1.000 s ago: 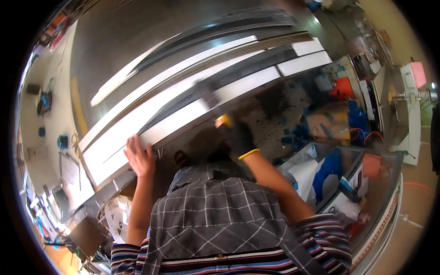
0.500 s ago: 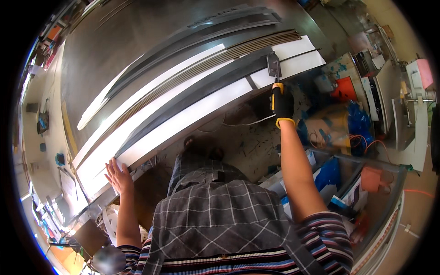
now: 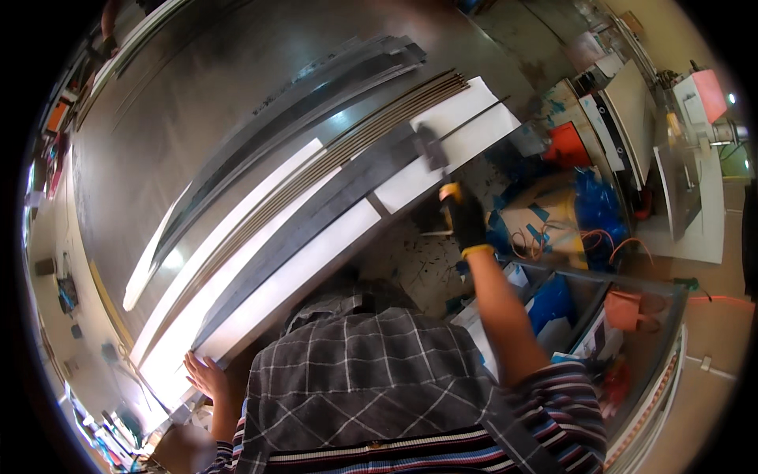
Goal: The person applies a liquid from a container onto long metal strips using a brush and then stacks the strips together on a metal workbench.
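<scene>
A long dark flat strip (image 3: 316, 229) lies slantwise on white sheets (image 3: 316, 251) along the near edge of the workbench (image 3: 150, 103). At the strip's left end my left hand (image 3: 207, 378) rests on the edge, open, its fingers stretched out. My right hand (image 3: 464, 217), in a black and yellow glove, is closed round the handle of a hand tool with a dark block-shaped head (image 3: 430, 148). That head is over the strip's right end; blur hides its exact kind and whether it touches. A short dark crosspiece (image 3: 379, 205) sits beside the strip.
Beyond the strip lie several thin brown rods (image 3: 371, 130) and a stack of dark strips (image 3: 316, 95). An open bin (image 3: 604, 276) with boxes stands at my right, near blue plastic (image 3: 596, 209) and an orange cable (image 3: 632, 246). Another person's arm (image 3: 108, 24) shows at far left.
The view has shifted, so the bench items sit further left and lower. My right hand and the tool have moved left and nearer, the tool's head now blurred. My left hand stays at the strip's end.
</scene>
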The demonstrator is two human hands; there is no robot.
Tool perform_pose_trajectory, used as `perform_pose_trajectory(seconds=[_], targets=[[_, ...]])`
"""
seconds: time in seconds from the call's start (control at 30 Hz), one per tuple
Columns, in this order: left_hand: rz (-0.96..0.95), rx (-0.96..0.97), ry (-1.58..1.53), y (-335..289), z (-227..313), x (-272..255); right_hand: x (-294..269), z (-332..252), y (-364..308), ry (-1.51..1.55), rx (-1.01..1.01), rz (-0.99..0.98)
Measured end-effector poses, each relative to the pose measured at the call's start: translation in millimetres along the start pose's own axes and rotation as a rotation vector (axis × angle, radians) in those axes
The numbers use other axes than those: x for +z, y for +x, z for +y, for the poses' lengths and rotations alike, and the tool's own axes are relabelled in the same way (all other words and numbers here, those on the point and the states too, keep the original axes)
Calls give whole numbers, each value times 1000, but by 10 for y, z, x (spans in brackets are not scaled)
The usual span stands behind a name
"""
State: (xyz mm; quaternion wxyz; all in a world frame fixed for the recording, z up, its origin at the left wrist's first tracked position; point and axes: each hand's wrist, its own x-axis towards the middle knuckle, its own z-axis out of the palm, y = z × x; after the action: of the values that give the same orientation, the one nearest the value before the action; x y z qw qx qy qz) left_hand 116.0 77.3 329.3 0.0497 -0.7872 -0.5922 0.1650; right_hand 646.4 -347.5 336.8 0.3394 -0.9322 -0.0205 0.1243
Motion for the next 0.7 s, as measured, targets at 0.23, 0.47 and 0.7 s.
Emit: perform_pose_trajectory(seconds=[0.23,0.47,0.7], targets=[[91,-272,-73,186,-149,590,-718,360,1509,45,178,356],[436,204,-574,-361,1881,-167,-1390,629,2580,-35,251,360],[164,768,-969,-1237,4190,-731,-1122,166,2742,-642,-831,3]])
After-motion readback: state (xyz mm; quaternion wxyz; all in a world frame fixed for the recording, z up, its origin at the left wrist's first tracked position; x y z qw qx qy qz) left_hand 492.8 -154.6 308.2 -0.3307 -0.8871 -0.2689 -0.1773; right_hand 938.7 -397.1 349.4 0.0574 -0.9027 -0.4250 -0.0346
